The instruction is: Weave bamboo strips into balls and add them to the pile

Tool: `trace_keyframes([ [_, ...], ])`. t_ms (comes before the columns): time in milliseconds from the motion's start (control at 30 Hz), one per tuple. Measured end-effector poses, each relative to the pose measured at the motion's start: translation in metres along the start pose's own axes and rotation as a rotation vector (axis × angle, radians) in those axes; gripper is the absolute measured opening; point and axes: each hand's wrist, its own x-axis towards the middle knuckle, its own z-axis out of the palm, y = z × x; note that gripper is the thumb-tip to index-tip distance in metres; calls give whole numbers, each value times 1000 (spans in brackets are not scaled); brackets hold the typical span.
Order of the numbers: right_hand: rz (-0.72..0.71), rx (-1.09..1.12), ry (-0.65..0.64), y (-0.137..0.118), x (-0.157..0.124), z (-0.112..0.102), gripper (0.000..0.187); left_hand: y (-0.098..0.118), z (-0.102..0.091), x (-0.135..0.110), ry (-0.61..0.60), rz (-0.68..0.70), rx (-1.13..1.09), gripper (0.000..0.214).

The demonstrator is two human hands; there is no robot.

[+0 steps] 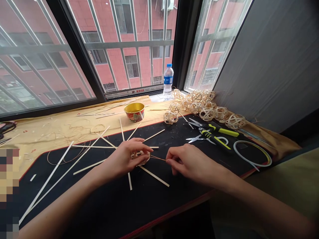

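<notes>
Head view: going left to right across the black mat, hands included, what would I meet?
Long pale strip at far left → left hand → thin strands between the hands → right hand → pale ring-shaped coil.

The strips are of a pale cream colour and spread in a pattern like a star, while the thin thread is orange-brown. The mat is black with a red edge, and the surface has a yellowish tan cover. The woven balls are straw-coloured, with an open criss-cross pattern. The bowl is gold inside and mainly red outside (its printed picture is too small to read). The bottle is transparent, with blue cap and blue-white label. The pliers have handles in black and yellow-green.
</notes>
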Motion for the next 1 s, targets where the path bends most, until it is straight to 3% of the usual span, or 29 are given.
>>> trace_keyframes([
  [267, -19, 60, -42, -5, -7, 3, 21, -2, -1, -1, -7, 43, -101, 20],
  [467, -104, 94, -63, -6, -10, 11, 20, 5, -3, 1, -65, 82, 28, 9],
  [1000, -25, -53, -71, -11, -9, 15, 23, 5, -2, 0, -46, 61, -1, 13],
])
